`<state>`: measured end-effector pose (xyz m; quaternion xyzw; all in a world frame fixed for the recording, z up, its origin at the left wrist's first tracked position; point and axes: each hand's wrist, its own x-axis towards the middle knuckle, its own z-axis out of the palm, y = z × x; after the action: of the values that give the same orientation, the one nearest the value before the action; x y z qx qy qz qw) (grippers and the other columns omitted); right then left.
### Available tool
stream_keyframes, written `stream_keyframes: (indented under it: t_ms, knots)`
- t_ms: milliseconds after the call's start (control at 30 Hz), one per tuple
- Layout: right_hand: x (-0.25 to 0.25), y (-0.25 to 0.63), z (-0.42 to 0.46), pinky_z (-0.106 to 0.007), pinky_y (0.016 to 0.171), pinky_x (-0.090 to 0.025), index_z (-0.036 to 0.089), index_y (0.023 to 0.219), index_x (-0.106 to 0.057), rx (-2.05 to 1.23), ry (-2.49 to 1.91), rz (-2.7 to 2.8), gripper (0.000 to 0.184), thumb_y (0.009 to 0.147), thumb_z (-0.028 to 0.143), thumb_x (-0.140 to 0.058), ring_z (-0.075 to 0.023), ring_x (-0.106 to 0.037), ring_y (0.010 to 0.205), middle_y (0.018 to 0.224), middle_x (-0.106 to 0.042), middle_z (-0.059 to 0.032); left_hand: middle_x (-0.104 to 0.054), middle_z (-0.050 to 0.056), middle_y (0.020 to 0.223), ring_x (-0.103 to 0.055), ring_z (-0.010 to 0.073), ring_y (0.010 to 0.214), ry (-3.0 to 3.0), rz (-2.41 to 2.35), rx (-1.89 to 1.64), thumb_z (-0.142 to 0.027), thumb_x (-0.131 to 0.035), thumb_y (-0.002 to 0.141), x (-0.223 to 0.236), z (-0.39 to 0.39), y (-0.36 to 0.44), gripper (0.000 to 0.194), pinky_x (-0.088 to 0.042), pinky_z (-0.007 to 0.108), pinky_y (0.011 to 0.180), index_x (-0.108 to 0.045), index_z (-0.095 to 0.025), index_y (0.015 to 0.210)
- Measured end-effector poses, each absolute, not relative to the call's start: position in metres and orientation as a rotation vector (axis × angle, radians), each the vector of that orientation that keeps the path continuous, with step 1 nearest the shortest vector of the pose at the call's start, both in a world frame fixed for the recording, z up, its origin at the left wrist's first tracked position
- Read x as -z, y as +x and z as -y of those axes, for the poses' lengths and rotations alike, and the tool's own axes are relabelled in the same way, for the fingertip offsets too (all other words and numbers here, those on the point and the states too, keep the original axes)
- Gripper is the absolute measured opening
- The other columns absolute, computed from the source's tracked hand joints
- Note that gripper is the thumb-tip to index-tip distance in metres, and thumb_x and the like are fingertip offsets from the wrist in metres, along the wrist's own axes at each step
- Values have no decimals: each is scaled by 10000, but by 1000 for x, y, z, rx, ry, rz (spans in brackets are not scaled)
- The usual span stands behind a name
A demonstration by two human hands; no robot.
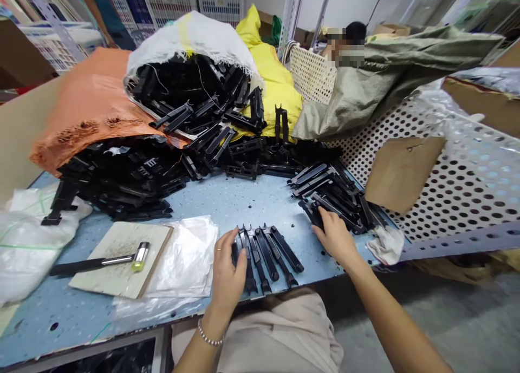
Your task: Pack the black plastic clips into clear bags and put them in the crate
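Several black parts lined up on the table, left hand with grip spread at the row's end, probably keeping it neat; right hand at the pile, can't tell if pinching

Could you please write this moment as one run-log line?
Left hand: at left end of row of black parts | right hand: on black part by pile | hammer: on board, handle overhanging

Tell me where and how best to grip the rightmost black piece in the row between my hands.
Probably pinch the middle of the rightmost black piece with the right hand, coming from the right: it is long and narrow, lies slanted, and its neighbour crowds only its left side.
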<state>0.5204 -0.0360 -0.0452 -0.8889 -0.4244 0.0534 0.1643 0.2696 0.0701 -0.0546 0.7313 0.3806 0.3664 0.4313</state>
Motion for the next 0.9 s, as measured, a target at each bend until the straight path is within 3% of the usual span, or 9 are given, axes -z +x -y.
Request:
stream_keyframes:
  t_ms: [100,200,300,433,533,700,800,900]
  knots:
    - [24,489,32,-396,875,-505,265,1416,-323,-485,-1960,1264,504,937,376,-435,-240,-575,1079,1303,-523,-111,-396,109,1429,-419,250,1306,1621,-719,-799,-357,-532,899,39,-55,290,606,-359,433,1093,-294,-268,1450]
    - [5,454,22,-402,941,-469,269,1359,-413,-537,-1674,1505,401,965,343,-398,-223,-543,1122,1248,-555,-93,-395,118,1441,-532,249,1194,1355,-678,-698,-417,-553,882,22,-50,302,808,-474,386,977,-58,-284,1507]
    - [-3,440,9,-404,861,-485,217,1220,-514,-288,-1716,1629,297,970,327,-397,-232,-567,991,1046,-607,-103,-565,104,1237,-654,210,854,1117,-746,-626,-438,-576,858,6,-56,294,813,-567,346,730,-103,-296,1504]
    - [-4,453,-17,-363,745,-479,187,1144,-514,45,-1686,1911,256,969,339,-407,-227,-559,876,990,-603,-107,-644,27,842,-622,164,597,957,-743,-517,-418,-632,811,-12,-60,271,840,-545,287,543,-163,-285,1495]
    - [-7,464,-40,-328,685,-435,186,995,-577,137,-1518,2270,259,980,353,-380,-210,-538,775,847,-607,-78,-639,32,874,-615,148,537,894,-741,-448,-421,-628,800,-20,-59,264,806,-524,270,474,-212,-290,1478]
    - [-7,457,-60,-278,590,-352,187,838,-572,-54,-1603,2269,419,1007,399,-252,-172,-524,674,727,-595,-50,-626,5,734,-607,152,521,933,-836,-609,-418,-620,809,-18,-69,267,795,-531,274,505,-223,-237,1472]
    - [4,427,-46,-271,587,-342,194,827,-556,-240,-1601,2225,436,1008,422,-232,-159,-526,643,712,-605,-33,-654,29,863,-652,173,698,952,-955,-814,-392,-600,822,-11,-83,265,659,-553,293,653,-352,-226,1410]
    - [20,393,-23,-290,605,-343,186,800,-556,-178,-1498,2239,417,996,427,-277,-173,-528,648,723,-614,-51,-662,52,1002,-646,208,925,1043,-1050,-930,-388,-600,826,1,-91,260,526,-531,319,826,-495,-211,1310]
